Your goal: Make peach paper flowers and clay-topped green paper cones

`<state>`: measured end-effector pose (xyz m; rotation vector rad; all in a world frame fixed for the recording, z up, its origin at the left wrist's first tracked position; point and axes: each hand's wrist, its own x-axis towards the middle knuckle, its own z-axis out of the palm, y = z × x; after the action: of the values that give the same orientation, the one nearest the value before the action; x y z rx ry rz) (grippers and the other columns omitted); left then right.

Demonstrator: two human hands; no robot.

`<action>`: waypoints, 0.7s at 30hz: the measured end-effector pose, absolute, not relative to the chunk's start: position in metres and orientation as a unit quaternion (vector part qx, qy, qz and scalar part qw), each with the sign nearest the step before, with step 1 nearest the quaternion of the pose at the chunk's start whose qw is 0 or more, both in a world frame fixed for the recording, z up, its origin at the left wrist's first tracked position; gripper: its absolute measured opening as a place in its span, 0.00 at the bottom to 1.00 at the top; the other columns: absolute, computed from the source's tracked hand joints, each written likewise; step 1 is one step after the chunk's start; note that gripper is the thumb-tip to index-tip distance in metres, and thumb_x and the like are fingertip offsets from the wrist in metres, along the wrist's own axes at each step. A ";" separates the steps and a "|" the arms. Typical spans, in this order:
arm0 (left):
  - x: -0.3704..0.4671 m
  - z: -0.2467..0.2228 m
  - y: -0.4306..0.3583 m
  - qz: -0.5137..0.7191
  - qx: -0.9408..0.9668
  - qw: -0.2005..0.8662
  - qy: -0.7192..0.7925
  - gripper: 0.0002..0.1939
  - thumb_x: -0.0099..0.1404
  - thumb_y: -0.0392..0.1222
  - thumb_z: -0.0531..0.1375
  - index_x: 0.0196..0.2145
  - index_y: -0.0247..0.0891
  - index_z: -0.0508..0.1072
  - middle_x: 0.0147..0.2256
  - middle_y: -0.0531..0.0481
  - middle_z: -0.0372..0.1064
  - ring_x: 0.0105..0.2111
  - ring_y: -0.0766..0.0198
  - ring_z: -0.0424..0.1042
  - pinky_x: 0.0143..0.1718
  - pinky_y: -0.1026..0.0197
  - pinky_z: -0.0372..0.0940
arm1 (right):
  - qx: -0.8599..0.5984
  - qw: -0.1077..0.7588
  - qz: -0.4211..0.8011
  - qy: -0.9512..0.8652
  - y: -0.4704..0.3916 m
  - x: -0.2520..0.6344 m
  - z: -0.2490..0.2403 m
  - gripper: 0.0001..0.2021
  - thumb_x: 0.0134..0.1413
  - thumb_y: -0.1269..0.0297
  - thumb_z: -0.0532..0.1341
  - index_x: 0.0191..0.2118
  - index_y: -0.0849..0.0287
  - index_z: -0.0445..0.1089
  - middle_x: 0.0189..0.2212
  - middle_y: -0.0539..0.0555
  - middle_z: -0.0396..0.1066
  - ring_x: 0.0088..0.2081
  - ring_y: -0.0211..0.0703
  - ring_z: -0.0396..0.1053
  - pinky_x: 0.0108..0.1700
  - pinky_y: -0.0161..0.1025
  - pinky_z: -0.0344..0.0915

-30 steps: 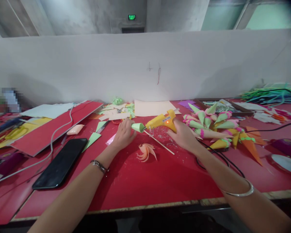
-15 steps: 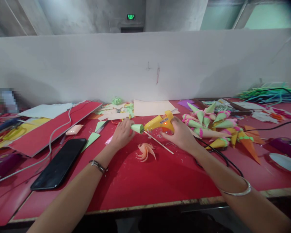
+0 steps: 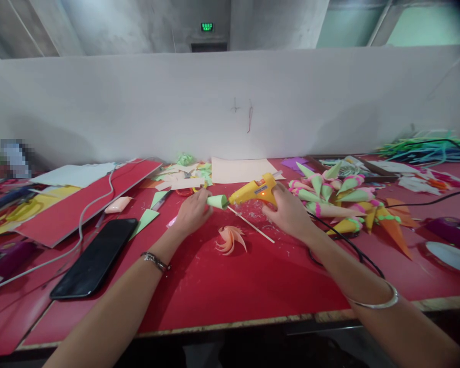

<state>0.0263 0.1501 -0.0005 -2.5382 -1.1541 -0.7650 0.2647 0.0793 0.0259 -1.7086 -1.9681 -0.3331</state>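
Note:
Between the fingers of my left hand (image 3: 192,211) is a light green paper cone (image 3: 216,201), its wide end turned to the right. My right hand (image 3: 290,212) grips a yellow glue gun (image 3: 252,191) with a small orange light lit on its side. The gun's nozzle is at the rim of the cone; whether it touches I cannot tell. Below them on the red table lies a curled peach paper flower (image 3: 230,240). A thin white stick (image 3: 252,225) rests slantwise under the gun.
To the right are a pile of green and pink paper cones (image 3: 325,191), orange cones (image 3: 393,225) and a black cord (image 3: 348,240). On the left lie a black phone (image 3: 94,258), a craft knife (image 3: 161,200) and a red board (image 3: 88,202). Behind stands a white partition (image 3: 138,107).
The glue gun and my right hand have shifted very slightly, with the nozzle staying by the cone's rim. My left hand and the cone are almost still.

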 end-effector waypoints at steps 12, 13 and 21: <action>0.028 0.008 0.146 -0.188 -0.858 0.091 -0.468 0.13 0.60 0.43 0.51 0.41 0.35 0.61 0.33 0.44 0.70 0.32 0.58 0.71 0.26 0.64 0.58 | -0.644 0.231 -0.156 -0.713 0.077 0.264 0.029 0.18 0.49 0.67 0.50 0.48 0.65 0.57 0.44 0.61 0.63 0.32 0.48 0.67 0.27 0.40 0.58; 0.027 0.008 0.146 -0.184 -0.858 0.090 -0.471 0.12 0.60 0.43 0.51 0.41 0.35 0.62 0.34 0.44 0.70 0.32 0.59 0.71 0.26 0.64 0.58 | -0.645 0.227 -0.161 -0.711 0.076 0.263 0.030 0.19 0.50 0.67 0.50 0.49 0.66 0.57 0.44 0.61 0.63 0.31 0.48 0.67 0.27 0.40 0.58; 0.026 0.009 0.146 -0.174 -0.857 0.082 -0.477 0.11 0.59 0.43 0.50 0.38 0.35 0.63 0.33 0.44 0.70 0.32 0.58 0.71 0.26 0.64 0.58 | -0.657 0.207 -0.182 -0.702 0.074 0.261 0.033 0.19 0.51 0.66 0.49 0.49 0.66 0.56 0.43 0.62 0.64 0.27 0.46 0.66 0.23 0.39 0.54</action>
<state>0.0261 0.1463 0.0094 -2.5607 -1.4256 -0.5207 0.2610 0.0742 0.0327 -1.8290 -1.9557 -0.5056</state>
